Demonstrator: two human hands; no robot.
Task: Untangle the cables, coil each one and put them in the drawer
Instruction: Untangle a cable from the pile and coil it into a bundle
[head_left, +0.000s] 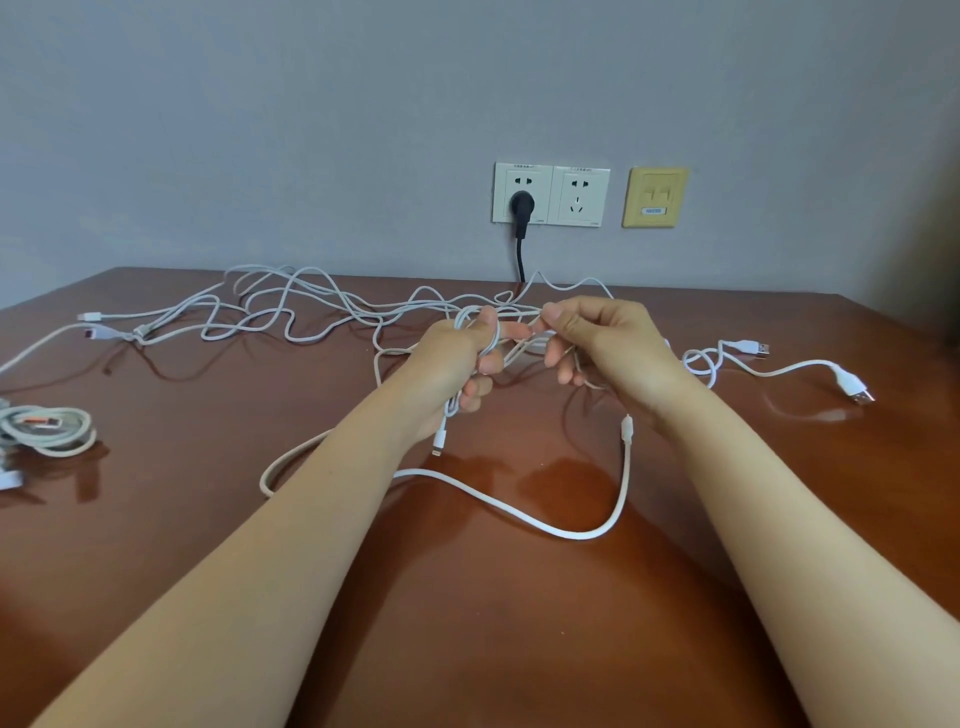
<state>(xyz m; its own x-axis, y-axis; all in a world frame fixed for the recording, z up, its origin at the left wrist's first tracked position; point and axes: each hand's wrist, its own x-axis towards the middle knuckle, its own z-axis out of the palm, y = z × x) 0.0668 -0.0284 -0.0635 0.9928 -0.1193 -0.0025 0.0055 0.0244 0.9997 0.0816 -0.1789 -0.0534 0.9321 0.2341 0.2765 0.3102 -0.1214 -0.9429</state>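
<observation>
**Operator:** What lies around the work, nearest first?

**Guide:** Take the black plug (521, 203) on the far wall as your reference. Well in front of it and nearest you, a loose white cable loop (571, 534) lies on the brown table (467, 649). It runs behind your left forearm, and its connector end (627, 423) rises toward your right wrist. Far left of the plug and nearer you, a coiled cable (49, 428) rests at the table edge. To the plug's right and nearer you, white leads end in USB plugs (852, 387).

**Operator:** And the grip?

**Guide:** Directly in front of the plug, both of your hands are raised above the table.
- **Left hand** (457, 364): the fingers curl round several loops of white cable, and one connector hangs beneath.
- **Right hand** (597, 338): thumb and forefinger pinch a single strand. The other fingers are loosely bent.

**Operator:** How does the tangle look?

**Guide:** The tangle (311, 312) is thin white cables in overlapping loops. It spreads below and left of the plug along the table's far side and runs into your hands. Beside the plug sit a white double socket (579, 195) and a yellow plate (655, 196).
</observation>
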